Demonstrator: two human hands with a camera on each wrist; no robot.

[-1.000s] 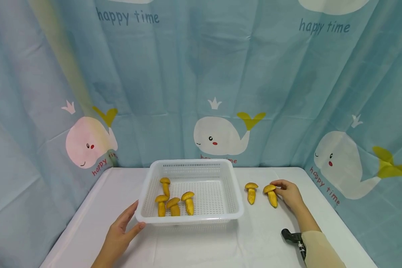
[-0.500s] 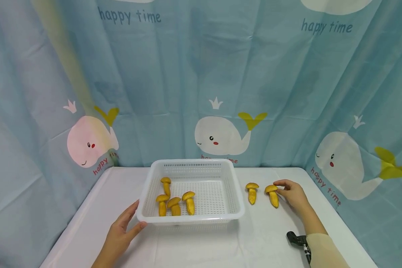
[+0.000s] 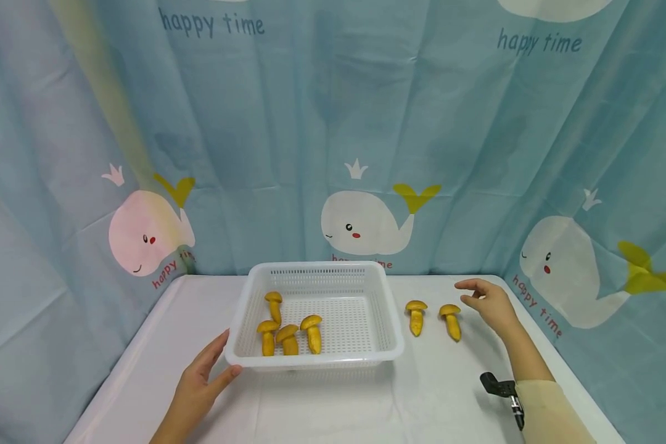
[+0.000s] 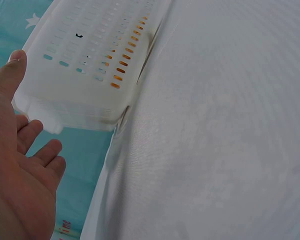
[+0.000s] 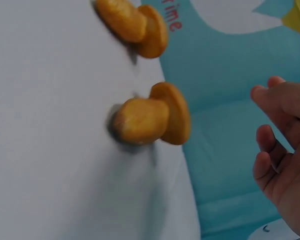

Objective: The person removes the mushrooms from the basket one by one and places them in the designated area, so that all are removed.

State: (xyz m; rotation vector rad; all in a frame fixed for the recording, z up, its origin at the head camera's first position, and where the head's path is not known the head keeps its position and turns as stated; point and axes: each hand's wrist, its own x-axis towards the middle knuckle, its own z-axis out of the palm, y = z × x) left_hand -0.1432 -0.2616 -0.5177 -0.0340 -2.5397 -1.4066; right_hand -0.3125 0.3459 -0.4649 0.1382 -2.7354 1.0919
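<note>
Several yellow mushrooms [image 3: 314, 334] lie in the left part of a white perforated plastic basket [image 3: 385, 356]. My left hand [image 3: 198, 385] is at the basket's near left corner, thumb and fingers spread on either side of it; whether they press on it I cannot tell. To the right of the basket, two more mushrooms lie side by side on the table, a nearer-to-basket mushroom [image 3: 416, 318] and an outer mushroom [image 3: 451, 322]. Above and right of the outer one hovers my right hand [image 3: 491, 303], fingers loosely bent, apart from it and holding nothing.
A white cloth covers the table [image 3: 322, 407]. Behind and on both sides hangs a blue curtain [image 3: 266, 135] with whale prints. A black wrist camera mount [image 3: 499, 387] sticks out from the right sleeve [image 3: 552, 410].
My right hand has let go of the outer mushroom and moved up and slightly right, away from it. The mushroom stays on the table. The left hand keeps its place by the basket.
</note>
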